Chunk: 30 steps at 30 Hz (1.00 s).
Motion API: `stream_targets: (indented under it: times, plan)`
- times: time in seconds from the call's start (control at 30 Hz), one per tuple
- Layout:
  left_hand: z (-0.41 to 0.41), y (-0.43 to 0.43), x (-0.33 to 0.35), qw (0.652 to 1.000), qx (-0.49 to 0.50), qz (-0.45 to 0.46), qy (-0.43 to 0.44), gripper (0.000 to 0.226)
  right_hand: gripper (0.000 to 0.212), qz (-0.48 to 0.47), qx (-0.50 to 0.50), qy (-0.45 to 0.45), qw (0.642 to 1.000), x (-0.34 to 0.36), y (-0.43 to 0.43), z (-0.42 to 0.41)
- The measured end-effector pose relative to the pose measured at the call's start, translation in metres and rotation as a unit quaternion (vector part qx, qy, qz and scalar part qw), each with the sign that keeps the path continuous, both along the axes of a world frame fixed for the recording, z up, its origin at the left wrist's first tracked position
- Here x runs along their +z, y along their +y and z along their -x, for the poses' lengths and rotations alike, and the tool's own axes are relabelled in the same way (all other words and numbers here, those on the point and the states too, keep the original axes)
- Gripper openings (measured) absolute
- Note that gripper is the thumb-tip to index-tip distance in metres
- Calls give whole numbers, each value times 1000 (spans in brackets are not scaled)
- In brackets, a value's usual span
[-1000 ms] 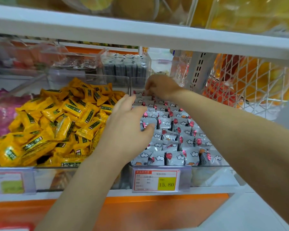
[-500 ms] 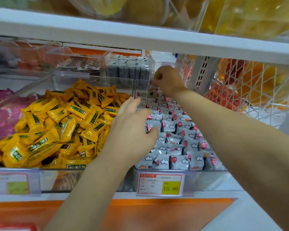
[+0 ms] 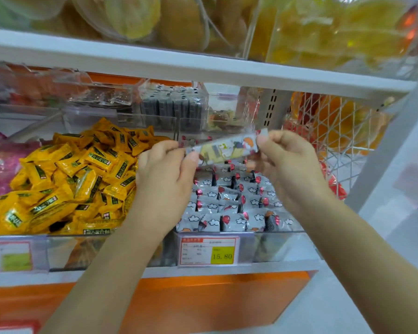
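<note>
Since the earlier frame, both my hands have come up off the stock. My right hand [image 3: 287, 169] has left the back of the clear bin [image 3: 273, 244], and my left hand [image 3: 164, 174] has lifted off the front rows. They are now meeting above that bin.

Surroundings: the bin is sitting below my hands and is holding rows of grey packets [image 3: 227, 208] printed with white clouds and red marks. A heap of yellow packets [image 3: 70, 177] is lying in the neighbouring compartment, just beside my left wrist. A price tag [image 3: 209, 250] reading 15.80 is hanging on the bin front. A box of dark packs [image 3: 174, 107] is standing behind the bin, and a white wire basket [image 3: 336, 131] is standing to its right. The upper shelf [image 3: 203, 71] is running close above my hands. Nothing is lying between my hands and the bin.

Item in hand: I am holding a long packet [image 3: 225, 149] in the air over the back half of the bin. My left fingers are curling round and pinching its left end, and my right fingers are pinching its right end. It is tilting, with the right end higher. The wrapper is showing grey, with a yellow panel at the middle and an orange patch near the right end.
</note>
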<state>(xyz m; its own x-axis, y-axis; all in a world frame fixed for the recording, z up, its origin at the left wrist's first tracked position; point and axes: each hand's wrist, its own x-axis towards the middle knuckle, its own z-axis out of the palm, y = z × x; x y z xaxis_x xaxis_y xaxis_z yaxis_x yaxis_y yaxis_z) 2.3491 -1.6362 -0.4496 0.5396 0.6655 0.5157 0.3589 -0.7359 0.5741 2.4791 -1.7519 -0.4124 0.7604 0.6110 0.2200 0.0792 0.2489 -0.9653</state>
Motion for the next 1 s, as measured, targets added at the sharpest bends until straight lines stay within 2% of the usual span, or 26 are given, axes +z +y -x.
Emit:
stream_targets:
  times: [0.13, 0.2, 0.3, 0.4, 0.63, 0.8, 0.9, 1.0]
  plan:
    - [6, -7, 3, 999, -12, -14, -34, 42, 11, -41, 41, 66, 996, -11, -19, 8]
    - [11, -13, 7, 996, -20, 18, -84, 38, 4, -69, 83, 98, 989, -12, -25, 9]
    - [20, -20, 12, 981, -44, 99, -161, 33, 26, -88, 135, 116, 980, -14, -29, 12]
    - [23, -22, 13, 966, -55, 158, -196, 30, 41, -103, 166, 119, 973, -15, -29, 14]
    - [27, -21, 13, 956, -63, 210, -198, 29, 19, -129, 176, 120, 969, -15, -25, 13]
    - [24, -22, 13, 951, -68, 227, -198, 29, 16, -135, 179, 132, 966, -15, -25, 14]
    - [23, -24, 13, 950, -65, 230, -203, 29, 28, -126, 190, 149, 962, -14, -26, 16]
    - [24, -25, 14, 949, -68, 230, -207, 28, 25, -106, 175, 120, 972, -14, -26, 17]
